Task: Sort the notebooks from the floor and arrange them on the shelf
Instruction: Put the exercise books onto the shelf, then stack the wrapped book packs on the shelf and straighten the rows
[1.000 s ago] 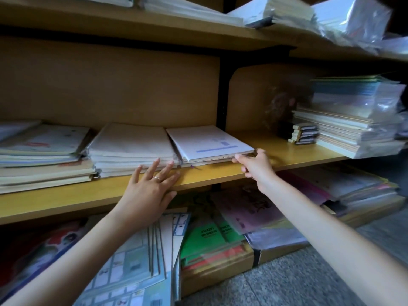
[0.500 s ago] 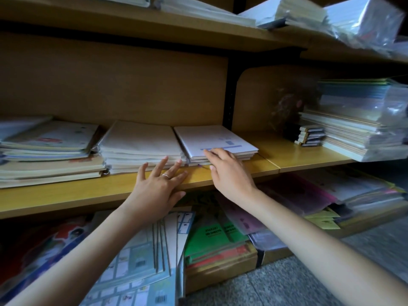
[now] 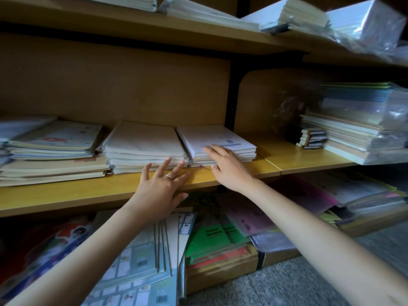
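Two hands are squaring shelved notebooks: right hand [image 3: 229, 168], fingers flat, on the right stack [image 3: 209, 135]; left hand [image 3: 163, 188], fingers splayed, against the left stack [image 3: 143, 142]. Next is likely calling for nudging edges flush.

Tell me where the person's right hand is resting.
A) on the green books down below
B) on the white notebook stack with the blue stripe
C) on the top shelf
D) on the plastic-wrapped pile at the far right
B: the right hand lies with its fingers straight across the top cover of the white notebook stack on the middle shelf.
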`<state>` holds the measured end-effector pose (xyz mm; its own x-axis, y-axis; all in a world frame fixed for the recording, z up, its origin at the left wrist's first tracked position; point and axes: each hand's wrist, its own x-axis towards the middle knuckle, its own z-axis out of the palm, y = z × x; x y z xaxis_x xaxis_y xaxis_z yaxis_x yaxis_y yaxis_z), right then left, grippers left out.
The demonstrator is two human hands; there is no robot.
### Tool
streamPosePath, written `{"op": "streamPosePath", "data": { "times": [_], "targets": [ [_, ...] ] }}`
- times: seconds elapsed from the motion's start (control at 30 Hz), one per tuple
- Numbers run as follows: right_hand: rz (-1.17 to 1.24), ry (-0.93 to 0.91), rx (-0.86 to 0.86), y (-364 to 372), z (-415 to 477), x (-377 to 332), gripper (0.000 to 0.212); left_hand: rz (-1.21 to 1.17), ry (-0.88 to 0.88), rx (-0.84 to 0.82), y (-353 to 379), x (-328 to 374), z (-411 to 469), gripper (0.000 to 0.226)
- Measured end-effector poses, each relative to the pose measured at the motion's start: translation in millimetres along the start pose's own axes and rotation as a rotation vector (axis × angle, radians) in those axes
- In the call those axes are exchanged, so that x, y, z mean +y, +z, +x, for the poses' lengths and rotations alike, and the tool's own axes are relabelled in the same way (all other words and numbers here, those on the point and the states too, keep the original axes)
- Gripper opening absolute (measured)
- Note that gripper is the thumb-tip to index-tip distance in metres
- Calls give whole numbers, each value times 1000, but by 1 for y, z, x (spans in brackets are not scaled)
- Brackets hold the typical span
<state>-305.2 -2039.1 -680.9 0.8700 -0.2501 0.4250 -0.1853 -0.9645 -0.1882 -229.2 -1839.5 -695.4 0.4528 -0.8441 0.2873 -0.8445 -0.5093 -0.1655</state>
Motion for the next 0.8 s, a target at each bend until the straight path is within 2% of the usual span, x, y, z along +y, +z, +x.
{"op": "streamPosePath", "data": {
  "times": [0.1, 0.3, 0.53, 0.67, 0.73, 0.8],
  "targets": [
    [94, -18, 30, 4, -3, -3, 60, -5, 3, 4, 2, 0, 0, 60],
    [37, -60, -62, -1, -1, 3, 57, 28, 6, 29, 4, 2, -3, 62],
    [76, -128, -15, -2, -6, 1, 52, 104, -11, 32, 2, 3, -2, 69],
    [58, -99, -125, -7, -5, 0, 56, 161, -9, -33, 2, 10, -5, 75],
    [-18, -79, -212, -12, -5, -1, 58, 170, -26, -67, -2, 12, -7, 77],
    [-117, -65, -221, -16, -10, -6, 59, 180, -57, -76, -6, 19, -11, 79]
  ]
}}
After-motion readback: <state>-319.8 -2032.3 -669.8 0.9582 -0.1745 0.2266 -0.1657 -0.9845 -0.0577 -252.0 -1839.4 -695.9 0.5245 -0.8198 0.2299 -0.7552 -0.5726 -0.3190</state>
